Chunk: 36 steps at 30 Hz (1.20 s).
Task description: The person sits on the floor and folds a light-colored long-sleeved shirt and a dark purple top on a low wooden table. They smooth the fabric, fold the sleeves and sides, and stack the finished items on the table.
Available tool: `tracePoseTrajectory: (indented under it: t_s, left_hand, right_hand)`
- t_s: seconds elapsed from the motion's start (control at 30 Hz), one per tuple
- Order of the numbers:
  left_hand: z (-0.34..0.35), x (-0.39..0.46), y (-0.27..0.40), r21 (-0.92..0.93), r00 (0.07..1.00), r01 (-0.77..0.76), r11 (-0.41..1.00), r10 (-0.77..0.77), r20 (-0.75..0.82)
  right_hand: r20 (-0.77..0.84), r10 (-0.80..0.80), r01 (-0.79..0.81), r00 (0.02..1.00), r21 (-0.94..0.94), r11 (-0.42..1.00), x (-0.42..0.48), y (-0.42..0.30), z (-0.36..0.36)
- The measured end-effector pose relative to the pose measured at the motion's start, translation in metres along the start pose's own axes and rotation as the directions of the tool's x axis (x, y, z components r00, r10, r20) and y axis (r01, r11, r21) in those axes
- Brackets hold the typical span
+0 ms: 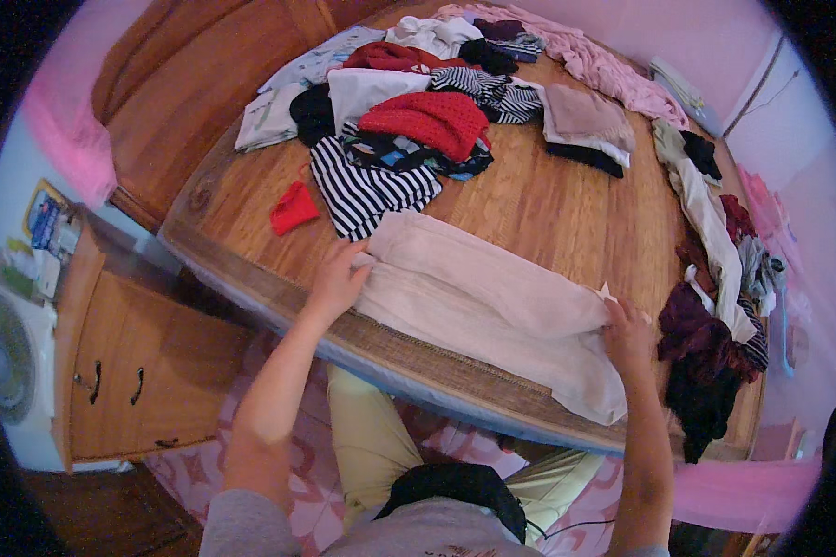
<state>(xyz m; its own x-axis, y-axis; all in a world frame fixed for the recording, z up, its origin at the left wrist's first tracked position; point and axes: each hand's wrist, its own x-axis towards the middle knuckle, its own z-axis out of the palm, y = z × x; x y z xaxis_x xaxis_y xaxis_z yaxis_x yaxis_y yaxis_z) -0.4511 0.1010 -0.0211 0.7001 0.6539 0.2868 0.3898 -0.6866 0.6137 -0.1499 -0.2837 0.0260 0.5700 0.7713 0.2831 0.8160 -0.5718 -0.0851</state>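
Note:
A long pale pink-beige garment (474, 299) lies across the near edge of the bed, doubled lengthwise; its exact kind is hard to tell. My left hand (338, 275) grips its left end between thumb and fingers. At the opposite end, my right hand (625, 331) pinches the upper layer, and a small pale corner sticks up beside the fingers. Part of the lower layer hangs towards me below the right hand. A black-and-white striped garment (373, 184) touches the far left corner of the pale one. Left of the stripes lies a small red cloth item (295, 209).
Folded clothes, including a red knit garment (428, 122) and a beige folded stack (589, 122), cover the far side of the woven mat (529, 202). Loose clothes (710, 334) line the right edge. A wooden cabinet (139, 348) and a fan (10, 358) stand left.

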Motion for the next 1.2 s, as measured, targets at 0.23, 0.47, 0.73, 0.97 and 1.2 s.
tracePoseTrajectory:
  t_s: [0.23, 0.47, 0.73, 0.97, 1.2]
  left_hand:
    - [0.009, 0.048, 0.041, 0.394, 0.845, -0.514, 0.762, 0.369, 0.388]
    - [0.013, 0.034, 0.012, 0.153, 0.924, -0.291, 0.945, 0.236, 0.3]
    - [0.0, 0.031, -0.019, -0.357, 0.905, 0.423, 0.833, -0.364, 0.222]
    - [0.025, 0.063, 0.062, 0.076, 0.784, 0.504, 0.86, -0.493, 0.376]
    - [0.017, 0.064, 0.07, -0.12, 0.8, 0.468, 0.876, -0.362, 0.478]
  right_hand:
    - [0.096, -0.036, 0.039, 0.995, -0.024, 0.999, -0.001, 0.033, 0.022]
    - [0.152, 0.045, -0.025, 0.987, -0.134, 0.991, -0.025, 0.031, 0.029]
    - [-0.062, 0.123, -0.121, 0.99, 0.035, 0.992, 0.005, -0.074, 0.024]
    - [-0.219, 0.032, 0.033, 0.975, 0.287, 0.957, 0.065, -0.227, 0.082]
    - [0.127, 0.002, -0.045, 0.992, 0.342, 0.939, 0.057, -0.24, 0.088]
